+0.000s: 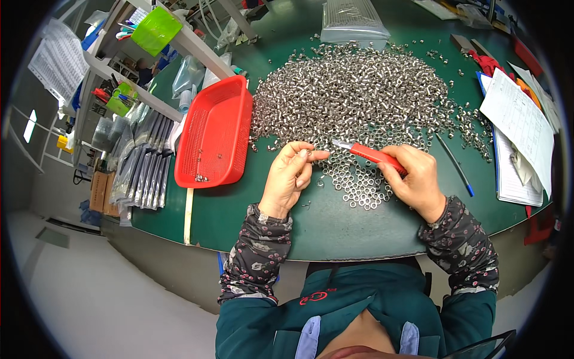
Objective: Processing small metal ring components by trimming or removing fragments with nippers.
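My right hand (415, 176) is closed round a red utility knife (376, 157), its blade pointing left. Facing it, my left hand (288, 175) pinches a small metal ring (309, 153) between thumb and fingers, with the index finger stretched toward the blade. The blade tip and the ring are a short gap apart. Just beyond both hands lies a large heap of small shiny metal rings (353, 90). Its near edge thins to a single layer of rings (365, 194) between my hands.
Left of the heap stands a red plastic basket (200, 128) with a few metal pieces inside. A blue pen (455, 164) and papers (519, 128) lie to the right. At the far edge is a clear bag (354, 21). A shelf frame (140, 84) borders the green table (239, 206).
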Tool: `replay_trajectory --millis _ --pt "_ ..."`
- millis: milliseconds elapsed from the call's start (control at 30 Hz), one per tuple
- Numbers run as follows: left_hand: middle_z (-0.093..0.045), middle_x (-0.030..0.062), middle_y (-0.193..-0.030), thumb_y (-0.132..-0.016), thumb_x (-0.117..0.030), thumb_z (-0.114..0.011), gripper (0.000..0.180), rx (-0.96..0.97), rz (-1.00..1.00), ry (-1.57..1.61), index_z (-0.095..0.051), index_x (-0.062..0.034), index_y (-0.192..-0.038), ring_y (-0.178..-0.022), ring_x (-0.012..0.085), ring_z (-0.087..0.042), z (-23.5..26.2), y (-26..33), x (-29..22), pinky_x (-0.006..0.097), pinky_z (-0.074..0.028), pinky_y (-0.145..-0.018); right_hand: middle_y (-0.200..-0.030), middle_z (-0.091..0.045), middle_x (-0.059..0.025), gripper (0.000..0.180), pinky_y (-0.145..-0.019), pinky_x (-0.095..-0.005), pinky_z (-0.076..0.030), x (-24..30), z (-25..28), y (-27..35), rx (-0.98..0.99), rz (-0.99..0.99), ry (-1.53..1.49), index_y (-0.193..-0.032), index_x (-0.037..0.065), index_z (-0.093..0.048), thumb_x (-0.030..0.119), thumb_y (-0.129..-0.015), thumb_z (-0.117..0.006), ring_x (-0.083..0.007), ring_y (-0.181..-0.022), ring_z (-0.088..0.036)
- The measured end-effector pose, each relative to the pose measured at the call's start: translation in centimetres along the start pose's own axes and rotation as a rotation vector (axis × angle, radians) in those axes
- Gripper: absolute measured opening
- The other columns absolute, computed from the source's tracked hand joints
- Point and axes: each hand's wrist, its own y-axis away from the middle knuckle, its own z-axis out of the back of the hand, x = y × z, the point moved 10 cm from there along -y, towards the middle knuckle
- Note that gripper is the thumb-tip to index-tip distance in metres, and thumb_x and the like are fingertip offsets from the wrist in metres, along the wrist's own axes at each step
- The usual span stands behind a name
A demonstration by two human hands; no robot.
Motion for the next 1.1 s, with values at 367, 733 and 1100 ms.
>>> replay_trajectory --millis 367,733,1100 --pt "-0.063 0.0218 -0.104 -0.096 -0.015 -0.043 0.015 0.042 -0.004 0.072 -0.054 -0.0067 -0.102 -0.043 0.0030 -0.033 -0.20 0.04 -0.05 0.015 -0.024 -0.036 -0.067 -0.060 -0.0085 0.014 -0.052 -0.0332 -0.045 -0.08 0.00 0.07 -0.001 -0.002 -0.009 -0.086 0.004 -0.065 0.013 -0.075 -0.068 -0.0240 -0.057 -0.058" --pt "-0.063 0.0244 -0.100 -0.096 -0.019 -0.044 0.016 -0.020 0.013 0.087 -0.053 -0.0068 -0.097 -0.043 0.0043 -0.036 0.29 0.25 -0.11 0.015 -0.028 -0.038 -0.067 -0.060 -0.0089 0.014 -0.051 -0.0330 -0.045 0.02 -0.06 0.01 0.009 -0.006 -0.001 -0.086 0.003 -0.064 0.012 -0.075 -0.068 -0.0243 -0.056 -0.058" --pt "-0.064 0.0222 -0.093 -0.097 -0.022 -0.044 0.018 -0.006 0.027 0.112 -0.054 -0.0075 -0.095 -0.043 0.0042 -0.036 0.46 0.34 0.23 0.015 -0.026 -0.037 -0.068 -0.060 -0.0092 0.014 -0.052 -0.0331 -0.046 0.11 0.01 0.14 -0.015 -0.001 -0.013 -0.086 0.003 -0.065 0.012 -0.075 -0.068 -0.0242 -0.057 -0.059"
